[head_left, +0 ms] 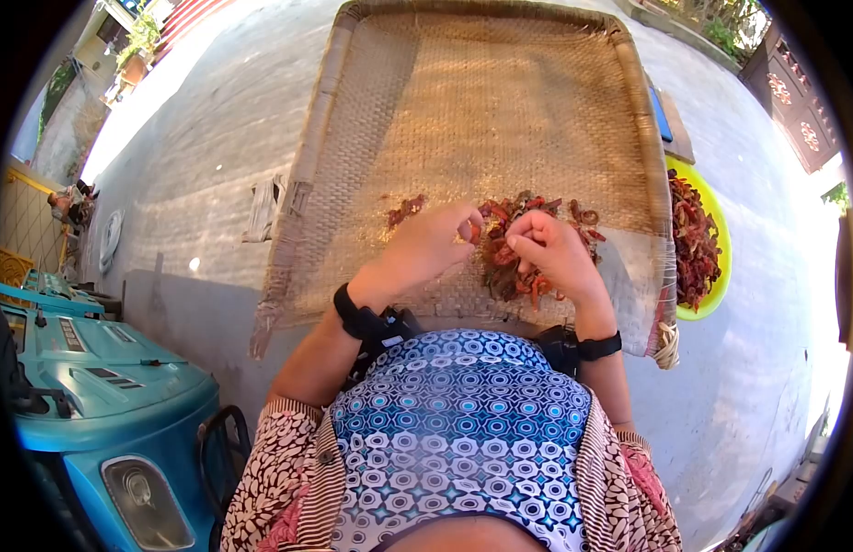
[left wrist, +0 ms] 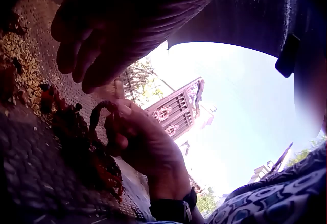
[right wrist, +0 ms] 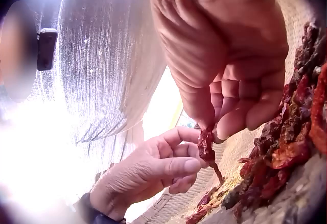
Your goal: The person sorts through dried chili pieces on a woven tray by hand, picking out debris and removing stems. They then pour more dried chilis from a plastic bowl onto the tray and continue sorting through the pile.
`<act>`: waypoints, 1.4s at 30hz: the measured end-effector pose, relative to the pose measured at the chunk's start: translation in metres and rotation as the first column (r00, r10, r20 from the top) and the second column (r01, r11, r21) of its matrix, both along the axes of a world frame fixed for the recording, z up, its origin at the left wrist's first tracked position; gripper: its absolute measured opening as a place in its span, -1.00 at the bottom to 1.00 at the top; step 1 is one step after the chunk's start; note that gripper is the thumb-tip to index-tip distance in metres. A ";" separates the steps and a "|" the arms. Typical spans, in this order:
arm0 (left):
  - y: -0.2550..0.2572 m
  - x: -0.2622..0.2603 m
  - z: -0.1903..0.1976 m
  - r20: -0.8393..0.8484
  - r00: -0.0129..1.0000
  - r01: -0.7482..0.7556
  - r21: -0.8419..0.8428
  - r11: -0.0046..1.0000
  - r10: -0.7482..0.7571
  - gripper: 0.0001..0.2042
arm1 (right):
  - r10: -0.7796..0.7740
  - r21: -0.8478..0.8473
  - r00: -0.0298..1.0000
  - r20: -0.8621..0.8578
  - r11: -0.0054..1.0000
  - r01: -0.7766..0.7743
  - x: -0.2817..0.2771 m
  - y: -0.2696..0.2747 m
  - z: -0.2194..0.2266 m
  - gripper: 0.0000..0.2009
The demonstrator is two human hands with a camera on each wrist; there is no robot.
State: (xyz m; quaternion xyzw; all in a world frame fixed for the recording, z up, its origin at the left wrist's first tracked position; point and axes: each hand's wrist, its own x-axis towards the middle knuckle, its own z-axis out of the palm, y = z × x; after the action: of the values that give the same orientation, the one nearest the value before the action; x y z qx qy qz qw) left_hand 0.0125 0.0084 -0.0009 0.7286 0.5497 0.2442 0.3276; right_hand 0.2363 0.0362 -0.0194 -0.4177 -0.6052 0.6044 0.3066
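Note:
My right hand (head_left: pixel 560 258) pinches a dark red dried pepper (right wrist: pixel 206 145) between thumb and fingertip, and the pepper's thin end hangs down. In the left wrist view the same pepper (left wrist: pixel 97 115) looks curled. Beside it is my left hand (head_left: pixel 422 247), its thumb and fingers apart and loosely bent; whether the index finger touches the pepper is unclear. Under and around my right hand lies a heap of dried red peppers (head_left: pixel 504 276) on a woven tray (head_left: pixel 500 101). A smaller cluster of dried pieces (head_left: pixel 406 211) lies beyond my left hand among scattered yellow seeds (left wrist: pixel 23 55).
Right of the tray stands a yellow-green basin (head_left: pixel 721 230) of dried peppers, with a blue flat object (head_left: pixel 661 115) farther back. A teal vehicle (head_left: pixel 123 396) is at the lower left. The tray's raised rim (head_left: pixel 302 175) borders its left side.

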 end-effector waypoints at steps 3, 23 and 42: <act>0.008 -0.029 -0.006 -0.103 0.995 0.009 0.056 0.998 -0.003 -0.79 | -0.275 0.020 0.956 -0.100 0.960 0.278 0.028 0.010 0.002 -0.91; -0.038 -0.004 0.011 -0.278 0.957 0.057 -0.092 0.994 -0.080 -0.82 | 0.095 -0.037 0.995 -0.024 0.995 -0.095 0.024 -0.010 0.021 -0.75; 0.025 -0.010 -0.051 -0.242 0.965 0.141 0.152 0.978 -0.101 -0.74 | -0.546 -0.264 0.347 -0.763 0.752 0.604 0.128 0.032 -0.005 -0.75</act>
State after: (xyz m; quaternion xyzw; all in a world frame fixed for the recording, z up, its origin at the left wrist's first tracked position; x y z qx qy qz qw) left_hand 0.0027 0.0336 -0.0517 0.8096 0.5160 0.1820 0.2124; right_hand 0.3642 0.0680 -0.0242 -0.2720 -0.2307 0.5572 0.7499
